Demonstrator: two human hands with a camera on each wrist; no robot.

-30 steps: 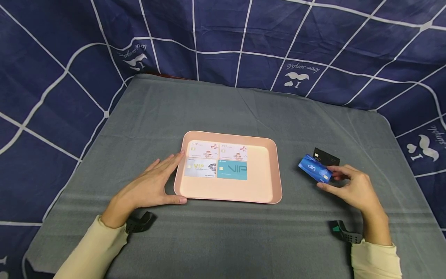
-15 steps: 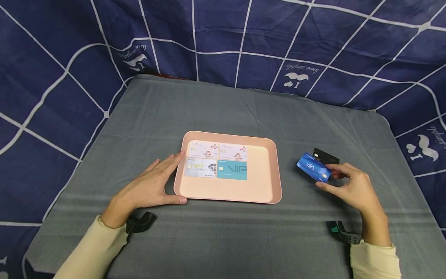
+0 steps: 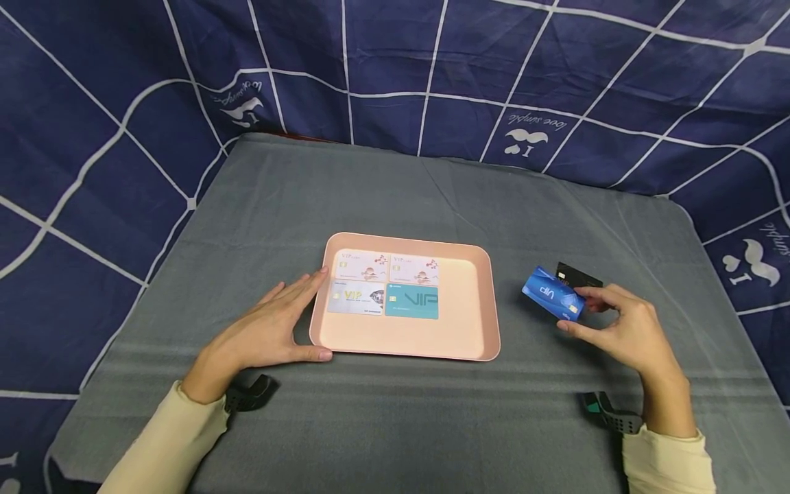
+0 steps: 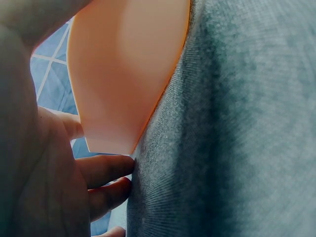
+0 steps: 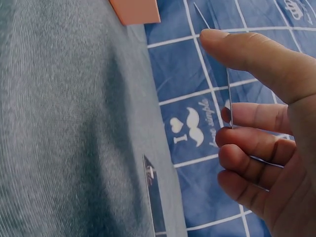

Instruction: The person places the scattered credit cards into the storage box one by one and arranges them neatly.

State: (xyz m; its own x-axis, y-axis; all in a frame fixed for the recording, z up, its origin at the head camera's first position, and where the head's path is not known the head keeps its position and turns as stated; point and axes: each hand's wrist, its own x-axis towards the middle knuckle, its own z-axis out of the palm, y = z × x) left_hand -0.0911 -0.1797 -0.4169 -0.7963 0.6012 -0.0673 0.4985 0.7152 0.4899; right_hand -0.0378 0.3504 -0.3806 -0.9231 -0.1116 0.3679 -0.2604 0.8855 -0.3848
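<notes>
My right hand point(image 3: 623, 333) pinches a blue VIP card point(image 3: 551, 295) between thumb and fingers. In the right wrist view the card point(image 5: 228, 84) shows edge-on, raised above the cloth. Behind it lies a black card point(image 3: 579, 276), partly covered by the blue one in the head view. My left hand point(image 3: 265, 326) rests with spread, straight fingers against the left end of a pink tray point(image 3: 459, 343); its thumb lies by the near left corner. Inside the tray are two white cards, the right one point(image 3: 413, 269) beside the left one point(image 3: 362, 265), with a silver card point(image 3: 356, 297) and a teal card point(image 3: 411, 301) in front.
Grey cloth point(image 3: 432, 425) covers the table. Dark blue curtain fabric point(image 3: 395, 68) with white lines hangs along the back and sides. The tray's right part, beside the cards, shows bare pink floor.
The blue card has shifted slightly left in my right hand, and its tilt has changed a little. My left hand and the tray have stayed put.
</notes>
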